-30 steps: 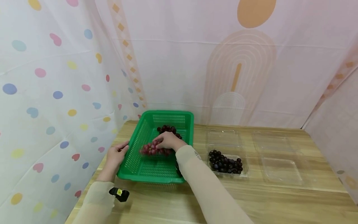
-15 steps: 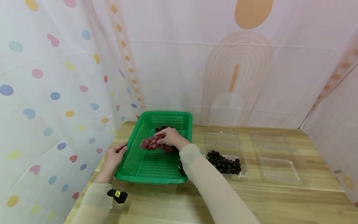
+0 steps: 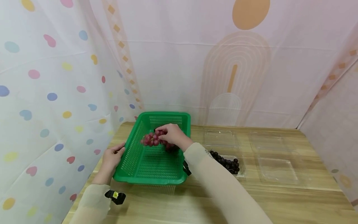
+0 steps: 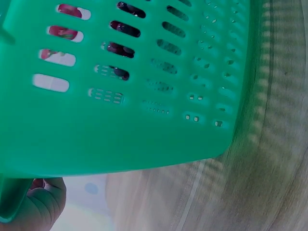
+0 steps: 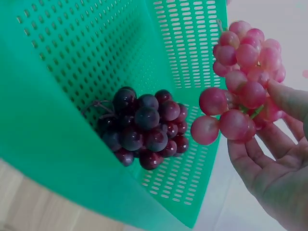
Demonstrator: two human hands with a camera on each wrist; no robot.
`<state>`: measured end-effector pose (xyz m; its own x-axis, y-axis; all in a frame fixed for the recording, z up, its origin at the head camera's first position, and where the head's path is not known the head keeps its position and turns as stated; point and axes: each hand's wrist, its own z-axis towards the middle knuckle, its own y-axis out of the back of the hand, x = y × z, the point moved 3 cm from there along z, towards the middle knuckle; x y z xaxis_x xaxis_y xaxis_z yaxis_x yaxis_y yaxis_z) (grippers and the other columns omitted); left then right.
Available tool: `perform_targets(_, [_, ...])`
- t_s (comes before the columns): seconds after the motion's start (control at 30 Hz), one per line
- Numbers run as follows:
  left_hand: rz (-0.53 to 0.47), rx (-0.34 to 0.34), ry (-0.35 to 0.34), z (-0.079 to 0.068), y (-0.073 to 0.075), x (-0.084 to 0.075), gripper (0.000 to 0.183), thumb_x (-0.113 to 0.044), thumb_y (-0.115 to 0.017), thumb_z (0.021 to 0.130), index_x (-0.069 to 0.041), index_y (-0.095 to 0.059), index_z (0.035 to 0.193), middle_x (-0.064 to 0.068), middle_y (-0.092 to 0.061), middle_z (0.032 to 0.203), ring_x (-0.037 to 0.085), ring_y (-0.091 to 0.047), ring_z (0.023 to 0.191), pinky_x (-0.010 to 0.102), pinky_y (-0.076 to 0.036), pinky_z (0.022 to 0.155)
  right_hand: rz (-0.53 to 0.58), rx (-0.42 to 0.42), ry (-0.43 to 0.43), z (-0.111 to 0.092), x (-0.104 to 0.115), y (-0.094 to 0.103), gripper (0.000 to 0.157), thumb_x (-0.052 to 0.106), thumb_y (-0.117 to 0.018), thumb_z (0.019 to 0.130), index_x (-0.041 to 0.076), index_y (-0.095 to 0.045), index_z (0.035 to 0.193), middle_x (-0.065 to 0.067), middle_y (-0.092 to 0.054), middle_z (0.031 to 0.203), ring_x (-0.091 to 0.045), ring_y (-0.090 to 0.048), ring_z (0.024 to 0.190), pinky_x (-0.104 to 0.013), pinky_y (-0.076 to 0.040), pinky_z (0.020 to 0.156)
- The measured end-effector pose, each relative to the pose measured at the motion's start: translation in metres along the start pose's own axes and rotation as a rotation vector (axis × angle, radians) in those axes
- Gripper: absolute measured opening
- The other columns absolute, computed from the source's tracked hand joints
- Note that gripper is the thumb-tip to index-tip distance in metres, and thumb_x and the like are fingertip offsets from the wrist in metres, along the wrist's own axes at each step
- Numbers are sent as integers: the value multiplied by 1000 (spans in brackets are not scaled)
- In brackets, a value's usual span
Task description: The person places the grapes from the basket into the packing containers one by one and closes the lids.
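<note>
My right hand (image 3: 174, 136) pinches a bunch of red grapes (image 3: 151, 139) and holds it up inside the green basket (image 3: 151, 179). In the right wrist view, thumb and fingers hold the pinkish-red bunch (image 5: 245, 82), with a bit of green stem showing. Below it, a bunch of dark purple grapes (image 5: 144, 125) lies in the basket, mostly hidden by the hand in the head view. My left hand (image 3: 111, 158) grips the basket's left rim. The left wrist view shows the slotted basket wall (image 4: 120, 139) and part of that hand (image 4: 45, 204) at the rim.
Right of the basket stands an opened clear plastic box (image 3: 221, 139) with dark grapes (image 3: 233, 165) in it, partly behind my right sleeve. A second opened clear box (image 3: 278, 168) lies further right on the wooden table (image 3: 307, 205). Patterned curtains (image 3: 167, 71) enclose the table's back and sides.
My right hand has raised the red grapes slightly off the basket floor. The left hand has kept its grip on the rim. The head view has shifted slightly.
</note>
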<state>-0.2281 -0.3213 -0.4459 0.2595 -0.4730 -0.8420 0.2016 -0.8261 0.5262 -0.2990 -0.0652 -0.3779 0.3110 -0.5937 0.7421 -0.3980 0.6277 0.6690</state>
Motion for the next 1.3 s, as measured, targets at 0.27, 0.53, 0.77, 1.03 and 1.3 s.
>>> perform_targets(0.27, [9, -5, 2, 0, 1, 2, 41, -22, -46, 101, -6, -47, 139, 24, -47, 138, -2, -50, 80, 14, -45, 66, -17, -64, 80, -11, 5, 4, 34, 20, -63, 92, 23, -63, 126, -1, -61, 128, -11, -54, 107, -22, -47, 82])
perform_targets(0.53, [-7, -4, 10, 0, -1, 1, 42, -22, -45, 101, -6, -47, 139, 23, -47, 139, 1, -51, 79, 17, -46, 65, -64, -190, 198, -26, 8, 14, 33, 20, -61, 93, 23, -63, 126, 0, -62, 127, -11, -58, 111, -23, -50, 85])
perform_targets(0.77, [2, -22, 7, 1, -2, 0, 40, -22, -47, 100, -6, -49, 137, 25, -50, 134, -2, -52, 74, 17, -46, 64, -167, -254, 311, -39, 6, 18, 34, 22, -60, 94, 24, -62, 128, 3, -63, 125, -10, -58, 114, -24, -49, 90])
perform_targets(1.03, [-8, -19, 14, 2, -1, 1, 41, -23, -47, 100, -7, -49, 138, 24, -50, 134, 0, -52, 73, 19, -47, 63, -199, -332, 389, -55, 3, 26, 34, 14, -62, 92, 20, -64, 125, 2, -66, 122, -14, -60, 113, -28, -49, 93])
perform_targets(1.3, [-10, -19, 15, 2, 0, 1, 41, -22, -46, 101, -6, -48, 138, 25, -49, 135, -1, -52, 73, 19, -47, 63, -76, -445, 425, -64, -17, 39, 35, 9, -65, 89, 17, -65, 123, -4, -66, 120, -15, -62, 111, -27, -51, 88])
